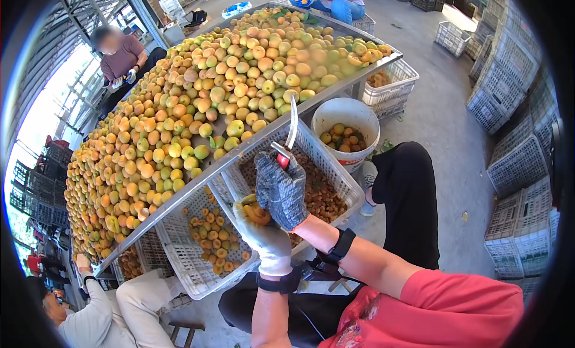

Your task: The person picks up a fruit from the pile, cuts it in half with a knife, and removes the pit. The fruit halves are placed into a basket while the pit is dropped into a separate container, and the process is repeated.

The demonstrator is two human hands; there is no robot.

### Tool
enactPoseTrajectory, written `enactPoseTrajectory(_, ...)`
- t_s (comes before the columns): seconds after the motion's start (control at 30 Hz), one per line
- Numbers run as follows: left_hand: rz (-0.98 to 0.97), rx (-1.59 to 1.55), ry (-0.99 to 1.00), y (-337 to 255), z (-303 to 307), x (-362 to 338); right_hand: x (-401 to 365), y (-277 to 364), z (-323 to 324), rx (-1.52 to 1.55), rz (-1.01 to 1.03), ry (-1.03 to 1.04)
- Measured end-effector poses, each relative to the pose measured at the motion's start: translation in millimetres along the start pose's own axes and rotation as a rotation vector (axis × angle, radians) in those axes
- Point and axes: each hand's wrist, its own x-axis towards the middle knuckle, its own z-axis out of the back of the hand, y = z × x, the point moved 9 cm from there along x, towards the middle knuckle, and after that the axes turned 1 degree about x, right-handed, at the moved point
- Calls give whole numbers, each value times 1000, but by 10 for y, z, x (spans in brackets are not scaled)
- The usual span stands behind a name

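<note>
My right hand (281, 189), in a grey knit glove, is closed around the red handle of a knife (293, 126) whose curved blade points up and away. Close beside it, my left hand (266, 237) in a whitish glove grips an apricot (256, 211) that looks split open. Below the hands stand two pale plastic crates. The left crate (194, 282) holds cut apricot halves (217, 237); the right one (353, 198) contains brown apricot pits (323, 195). A large heap of whole apricots (197, 90) covers the metal-edged table (239, 149) just beyond.
A white bucket (365, 117) with some apricots stands right of the pit crate. Another crate (398, 87) sits under the table's right corner. Crates (509, 66) are stacked along the right. Co-workers sit at the left (108, 312), far left (123, 60) and far side (341, 3).
</note>
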Motion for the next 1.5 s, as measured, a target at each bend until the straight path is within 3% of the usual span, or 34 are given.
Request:
enactPoseTrajectory(0.1,-30,43,-66,-54,-30,-5,152,-110,-4,221,-96,91)
enactPoseTrajectory(0.23,-98,211,-35,-80,63,69,184,-311,187,132,-362,-36)
enactPoseTrajectory(0.3,-63,153,-64,-9,131,128,198,-351,229,174,-377,-29)
enactPoseTrajectory(0.37,-262,401,2,-141,83,108,214,-430,271,242,-444,-36)
enactPoseTrajectory(0.47,-110,288,-14,-74,114,136,233,-478,308,290,-469,-5)
enactPoseTrajectory(0.57,-199,411,37,-84,25,100,292,-538,331,377,-526,-44)
enactPoseTrajectory(0.7,-128,285,22,-37,7,139,286,-430,241,283,-489,-46)
enactPoseTrajectory(0.77,24,144,-82,35,8,127,289,-331,217,272,-468,-74)
enactPoseTrajectory(0.8,28,147,-78,56,35,154,278,-314,212,275,-463,-77)
enactPoseTrajectory(0.87,52,145,5,117,69,220,308,-129,187,132,-232,-12)
enactPoseTrajectory(1.1,-16,132,-114,125,28,141,301,-138,208,160,-149,1)
enactPoseTrajectory(1.17,-461,706,13,-116,-83,70,302,-160,230,116,-145,-23)
enactPoseTrajectory(1.23,-474,810,17,-193,-50,85,320,-259,290,155,-262,-27)
enactPoseTrajectory(1.3,-731,912,87,-310,-170,49,312,-356,302,198,-372,-32)
enactPoseTrajectory(1.33,-369,585,56,-185,-40,155,304,-402,295,233,-421,-47)
enactPoseTrajectory(1.43,-468,640,89,-292,-101,152,337,-494,341,281,-480,-54)
enactPoseTrajectory(1.5,-433,628,53,-265,-60,155,360,-624,308,445,-616,0)
